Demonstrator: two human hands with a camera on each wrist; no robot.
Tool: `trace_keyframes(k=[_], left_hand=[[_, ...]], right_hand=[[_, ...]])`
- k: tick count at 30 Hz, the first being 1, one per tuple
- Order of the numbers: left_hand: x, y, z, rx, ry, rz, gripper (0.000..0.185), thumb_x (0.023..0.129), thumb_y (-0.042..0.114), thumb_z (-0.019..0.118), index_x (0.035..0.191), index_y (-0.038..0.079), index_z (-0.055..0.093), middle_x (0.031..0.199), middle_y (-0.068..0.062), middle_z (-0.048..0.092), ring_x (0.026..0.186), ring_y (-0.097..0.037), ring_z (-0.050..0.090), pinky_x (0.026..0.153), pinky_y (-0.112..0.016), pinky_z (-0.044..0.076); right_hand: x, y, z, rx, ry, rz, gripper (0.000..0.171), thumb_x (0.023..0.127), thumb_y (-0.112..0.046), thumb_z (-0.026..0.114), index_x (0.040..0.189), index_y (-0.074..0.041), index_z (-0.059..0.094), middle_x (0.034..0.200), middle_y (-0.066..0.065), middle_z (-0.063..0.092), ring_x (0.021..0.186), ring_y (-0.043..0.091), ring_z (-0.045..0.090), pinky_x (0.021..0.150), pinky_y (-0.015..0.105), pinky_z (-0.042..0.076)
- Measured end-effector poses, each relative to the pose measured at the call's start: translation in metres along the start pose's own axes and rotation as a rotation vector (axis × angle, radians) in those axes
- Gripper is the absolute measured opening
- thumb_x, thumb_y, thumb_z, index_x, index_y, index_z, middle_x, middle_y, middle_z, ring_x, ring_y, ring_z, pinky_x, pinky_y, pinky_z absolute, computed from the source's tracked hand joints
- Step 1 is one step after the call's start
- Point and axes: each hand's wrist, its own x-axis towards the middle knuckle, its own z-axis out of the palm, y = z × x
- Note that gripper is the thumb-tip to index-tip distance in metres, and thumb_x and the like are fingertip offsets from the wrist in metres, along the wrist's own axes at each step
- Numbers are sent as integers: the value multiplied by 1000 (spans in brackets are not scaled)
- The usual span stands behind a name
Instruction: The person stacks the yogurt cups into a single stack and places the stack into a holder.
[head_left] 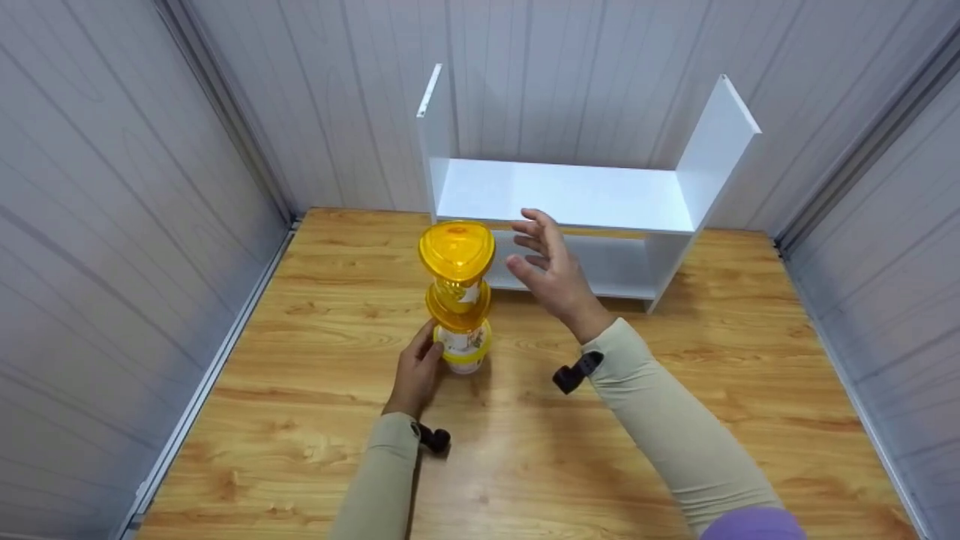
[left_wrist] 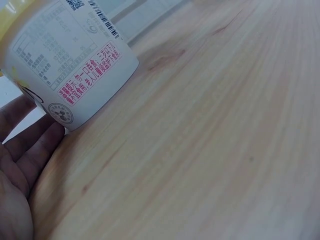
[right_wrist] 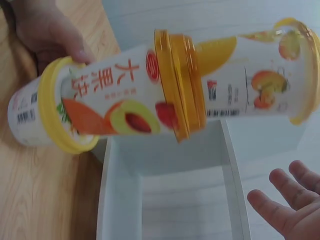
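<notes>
Three white lidded cups with yellow rims stand stacked one on another on the wooden surface. The bottom cup [left_wrist: 75, 65] has a yellow lid [right_wrist: 50, 100]. My left hand [head_left: 415, 373] holds this cup low on its left side, the fingers [left_wrist: 35, 142] against its wall. The middle cup [right_wrist: 115, 97] carries printed peach pictures and red characters. The top cup [right_wrist: 250, 75] rests on the middle one, its translucent yellow lid [head_left: 457, 251] facing up. My right hand [head_left: 553, 274], fingers spread and slightly bent, hovers to the right of the top cup, apart from it and holding nothing.
Behind the stack stands a white shelf unit [head_left: 562, 193] with two levels and tall side panels. Its left side is close to the stack. Ribbed pale walls [head_left: 360, 97] enclose the wooden surface [head_left: 300, 420] on the left, back and right.
</notes>
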Motion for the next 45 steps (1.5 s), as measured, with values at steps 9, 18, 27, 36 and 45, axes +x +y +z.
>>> trace_keyframes(k=[9, 18, 27, 36, 45], left_hand=[[-2, 1, -2, -64, -7, -4, 52, 105, 21, 52, 156, 21, 42, 152, -8, 50, 137, -27, 48, 114, -49, 38], [-1, -2, -3, 4, 19, -8, 51, 105, 23, 53, 154, 24, 44, 151, -4, 51, 136, -25, 50, 115, -47, 37], [-1, -2, -3, 0, 14, -5, 50, 105, 24, 53, 154, 25, 45, 151, -4, 51, 137, -26, 49, 115, -49, 37], [-1, 1, 0, 5, -12, -4, 51, 106, 25, 52, 156, 25, 42, 150, -6, 52, 137, -25, 49, 114, -48, 38], [0, 0, -2, 65, -8, 42, 50, 106, 26, 52, 155, 22, 43, 150, -5, 53, 136, -25, 51, 114, -48, 38]], right_hand=[[-11, 14, -42, -21, 84, 36, 71, 94, -32, 71, 153, -15, 35, 149, 13, 46, 136, 28, 47, 112, 53, 38], [-25, 29, -82, -48, 173, 123, 74, 93, -28, 74, 151, -7, 33, 145, 14, 45, 134, 29, 46, 113, 53, 37], [-37, 40, -113, -113, 295, 166, 71, 93, -29, 75, 148, -6, 36, 141, 12, 50, 133, 28, 49, 112, 50, 40], [-45, 47, -139, -165, 375, 192, 70, 94, -28, 74, 148, -5, 37, 139, 15, 50, 130, 28, 52, 109, 42, 44], [-52, 56, -162, -213, 465, 252, 68, 94, -34, 72, 147, -9, 38, 134, 6, 50, 127, 22, 53, 105, 37, 46]])
